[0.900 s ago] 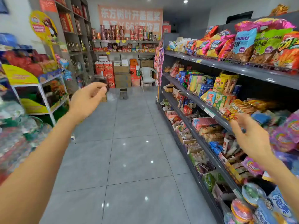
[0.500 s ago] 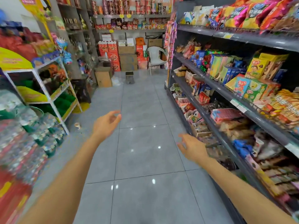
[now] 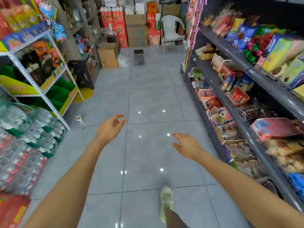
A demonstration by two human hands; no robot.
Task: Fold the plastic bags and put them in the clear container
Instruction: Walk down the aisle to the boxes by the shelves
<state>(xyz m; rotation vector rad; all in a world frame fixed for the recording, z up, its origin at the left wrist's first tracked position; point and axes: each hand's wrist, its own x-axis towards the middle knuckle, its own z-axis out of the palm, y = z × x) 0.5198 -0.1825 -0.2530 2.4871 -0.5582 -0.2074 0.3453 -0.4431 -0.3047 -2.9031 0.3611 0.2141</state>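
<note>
Heading along the tiled floor (image 3: 148,96) with the left hand (image 3: 110,129) and right hand (image 3: 187,145) empty and loosely spread, best steer for the translucent heap (image 3: 123,60), likely the plastic bags, beside the cardboard box (image 3: 107,55) far ahead; no clear container shows.

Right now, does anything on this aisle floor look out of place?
A small paper cup lies on the tiles by the left rack's foot, like litter. Farther on, a pale crumpled heap sits beside a cardboard box, possibly a plastic bag; too blurred to tell.
</note>
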